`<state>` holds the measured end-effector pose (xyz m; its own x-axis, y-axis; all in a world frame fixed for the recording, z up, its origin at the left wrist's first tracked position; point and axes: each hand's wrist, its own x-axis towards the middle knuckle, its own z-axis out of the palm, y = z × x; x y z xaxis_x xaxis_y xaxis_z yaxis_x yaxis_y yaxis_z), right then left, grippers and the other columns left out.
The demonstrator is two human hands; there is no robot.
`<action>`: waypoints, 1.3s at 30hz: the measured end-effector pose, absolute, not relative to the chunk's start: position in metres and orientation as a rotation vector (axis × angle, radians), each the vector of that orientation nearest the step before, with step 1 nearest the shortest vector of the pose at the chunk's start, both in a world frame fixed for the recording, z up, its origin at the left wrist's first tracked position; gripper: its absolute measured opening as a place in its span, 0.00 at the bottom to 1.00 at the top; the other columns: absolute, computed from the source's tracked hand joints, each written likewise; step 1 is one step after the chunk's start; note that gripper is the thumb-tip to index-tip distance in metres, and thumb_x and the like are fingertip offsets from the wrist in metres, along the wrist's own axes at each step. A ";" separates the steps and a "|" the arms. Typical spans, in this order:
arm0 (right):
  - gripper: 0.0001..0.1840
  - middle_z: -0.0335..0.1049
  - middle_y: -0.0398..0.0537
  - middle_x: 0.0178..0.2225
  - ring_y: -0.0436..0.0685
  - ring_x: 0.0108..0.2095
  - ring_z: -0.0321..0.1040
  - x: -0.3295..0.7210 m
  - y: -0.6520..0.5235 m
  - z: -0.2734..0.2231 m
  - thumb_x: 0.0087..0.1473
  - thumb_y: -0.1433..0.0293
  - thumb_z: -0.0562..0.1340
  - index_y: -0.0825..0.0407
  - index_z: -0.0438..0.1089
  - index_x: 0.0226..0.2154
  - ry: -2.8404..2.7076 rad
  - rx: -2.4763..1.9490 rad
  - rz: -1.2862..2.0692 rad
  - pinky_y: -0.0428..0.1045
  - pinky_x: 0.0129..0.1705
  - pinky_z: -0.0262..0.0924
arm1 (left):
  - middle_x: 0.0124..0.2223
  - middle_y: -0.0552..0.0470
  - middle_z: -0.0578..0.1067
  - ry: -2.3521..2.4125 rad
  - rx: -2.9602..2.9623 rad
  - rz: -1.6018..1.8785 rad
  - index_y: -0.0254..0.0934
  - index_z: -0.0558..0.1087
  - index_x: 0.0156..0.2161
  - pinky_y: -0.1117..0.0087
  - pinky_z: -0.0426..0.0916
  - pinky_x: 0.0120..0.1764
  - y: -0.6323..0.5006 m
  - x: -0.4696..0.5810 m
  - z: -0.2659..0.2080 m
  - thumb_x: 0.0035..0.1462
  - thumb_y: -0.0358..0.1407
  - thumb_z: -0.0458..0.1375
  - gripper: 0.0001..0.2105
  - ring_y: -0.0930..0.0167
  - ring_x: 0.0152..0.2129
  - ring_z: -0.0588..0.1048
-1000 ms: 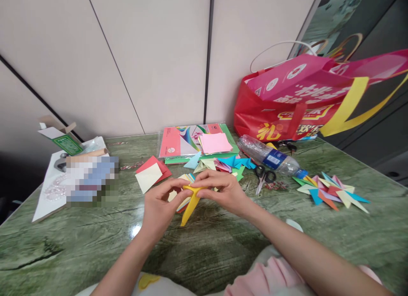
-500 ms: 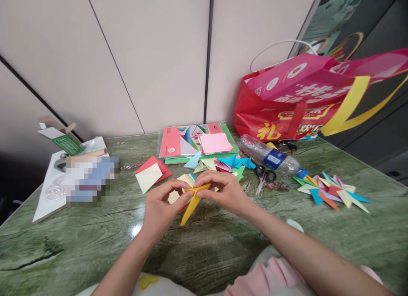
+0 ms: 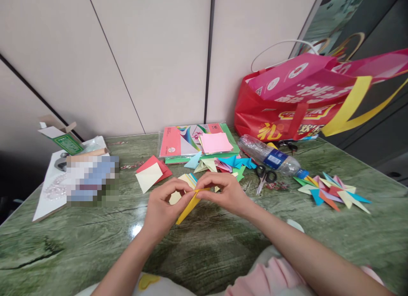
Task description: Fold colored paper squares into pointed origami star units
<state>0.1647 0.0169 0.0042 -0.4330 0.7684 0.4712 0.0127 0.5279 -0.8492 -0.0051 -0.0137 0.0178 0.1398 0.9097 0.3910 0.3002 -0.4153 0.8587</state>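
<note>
Between my two hands is a folded piece of yellow paper (image 3: 187, 209), raised over the table, with a narrow flap pointing down and to the left. My left hand (image 3: 165, 201) pinches it between thumb and forefinger. From the other side my right hand (image 3: 224, 190) grips its upper edge the same way, so my fingers hide part of the fold. Just behind my hands lie small cream and blue paper sheets (image 3: 184, 183), partly covered. Folded paper pieces (image 3: 207, 165) in several colours lie farther back.
Scissors (image 3: 264, 177) and a plastic bottle (image 3: 270, 155) lie right of my hands, near joined paper stars (image 3: 331, 192). Pink squares (image 3: 216, 143) top a paper pack (image 3: 172, 143). Red and cream squares (image 3: 149, 177) lie left. A red bag (image 3: 280, 104) stands behind; a box (image 3: 65, 140) is far left.
The yellow paper's lower flap has swung slightly left, and its upper part looks narrower between my fingers. My left hand has moved a little closer to my right.
</note>
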 end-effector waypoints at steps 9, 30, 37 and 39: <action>0.07 0.71 0.45 0.25 0.49 0.26 0.66 0.166 0.017 0.006 0.46 0.66 0.63 0.54 0.71 0.25 -1.869 -0.667 0.992 0.44 0.27 0.62 | 0.25 0.50 0.74 1.144 1.790 1.206 0.35 0.73 0.24 0.71 0.66 0.29 -0.014 -0.004 0.024 0.47 0.31 0.59 0.03 0.71 0.25 0.71; 0.06 0.69 0.44 0.26 0.48 0.27 0.65 0.166 0.019 0.002 0.48 0.67 0.62 0.54 0.69 0.26 -1.808 -0.709 1.014 0.44 0.29 0.61 | 0.27 0.53 0.74 1.208 1.924 1.273 0.38 0.74 0.29 0.72 0.66 0.29 -0.013 -0.004 0.017 0.46 0.32 0.62 0.02 0.72 0.24 0.70; 0.05 0.69 0.46 0.28 0.50 0.29 0.65 0.166 0.020 0.001 0.49 0.69 0.61 0.53 0.70 0.29 -1.854 -0.665 0.906 0.45 0.30 0.61 | 0.27 0.53 0.74 1.237 1.910 1.310 0.39 0.76 0.28 0.72 0.66 0.29 -0.013 -0.006 0.015 0.46 0.32 0.62 0.01 0.72 0.24 0.71; 0.04 0.70 0.46 0.28 0.50 0.30 0.66 0.166 0.019 0.002 0.49 0.69 0.61 0.53 0.71 0.30 -1.880 -0.638 0.845 0.46 0.30 0.61 | 0.27 0.53 0.74 1.241 1.902 1.323 0.40 0.76 0.27 0.72 0.66 0.29 -0.013 -0.006 0.013 0.46 0.32 0.62 0.01 0.72 0.24 0.71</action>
<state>0.1659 0.0193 0.0016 -0.4179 0.7265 0.5455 0.0738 0.6257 -0.7766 -0.0064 -0.0127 0.0135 0.1088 0.8866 0.4496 0.3920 -0.4539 0.8002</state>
